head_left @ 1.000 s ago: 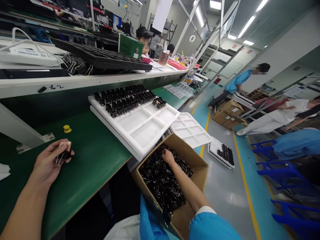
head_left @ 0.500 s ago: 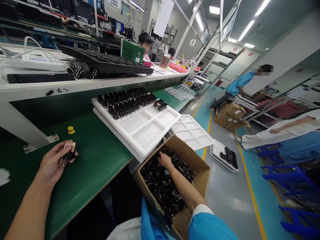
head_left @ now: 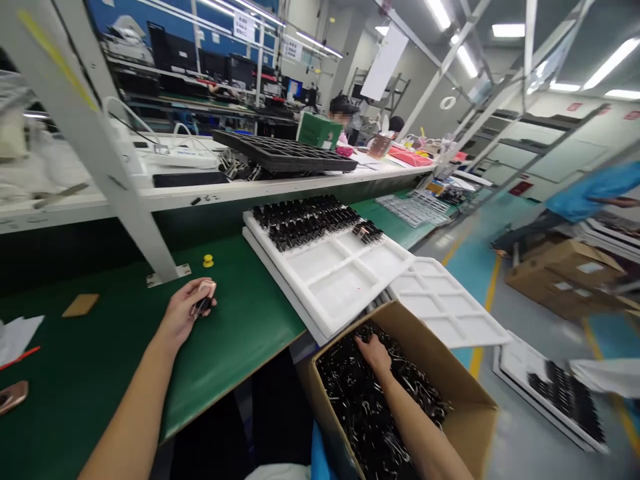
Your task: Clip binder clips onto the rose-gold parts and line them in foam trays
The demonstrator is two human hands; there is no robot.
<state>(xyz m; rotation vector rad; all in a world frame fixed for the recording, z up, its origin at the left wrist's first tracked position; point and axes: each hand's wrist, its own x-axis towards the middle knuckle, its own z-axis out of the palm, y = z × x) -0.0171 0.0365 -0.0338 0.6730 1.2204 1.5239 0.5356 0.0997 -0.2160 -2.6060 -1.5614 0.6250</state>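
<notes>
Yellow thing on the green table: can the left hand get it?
Probably yes: the yellow thing is near the left hand with nothing between, though that hand holds a pinkish-black piece.

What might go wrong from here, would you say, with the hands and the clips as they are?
The bare right hand is in among tangled binder clips in the cardboard box; they might snag or scratch it.

The white tray seems to jut past the green table's edge; a knock could spill the black clips on it.
</notes>
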